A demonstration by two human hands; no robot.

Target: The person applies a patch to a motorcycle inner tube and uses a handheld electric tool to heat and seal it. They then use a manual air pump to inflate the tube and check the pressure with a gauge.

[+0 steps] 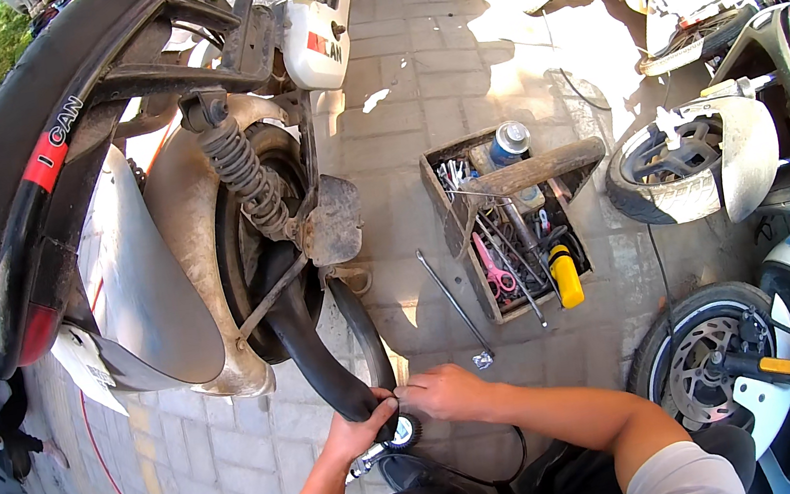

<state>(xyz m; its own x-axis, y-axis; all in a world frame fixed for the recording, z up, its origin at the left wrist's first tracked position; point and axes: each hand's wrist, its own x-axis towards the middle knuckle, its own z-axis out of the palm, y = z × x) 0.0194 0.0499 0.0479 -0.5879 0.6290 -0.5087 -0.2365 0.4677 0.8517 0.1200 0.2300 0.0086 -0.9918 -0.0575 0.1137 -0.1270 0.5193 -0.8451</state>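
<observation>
Our left hand [356,434] clamps the inner tube [325,358], right hand [446,391] pinches the gauge [403,433] below; a loose seat could leak air.

- Your left hand [358,432] covers the end of the black inner tube [313,344], so the valve cannot be seen.
- The gauge [403,433] dial is too small to read.
- Your right hand [446,393] hides its own fingertips behind the tube.
- The tools in the wooden toolbox [458,228] overlap; many are unclear.
- The lower edge cuts your arms.
</observation>
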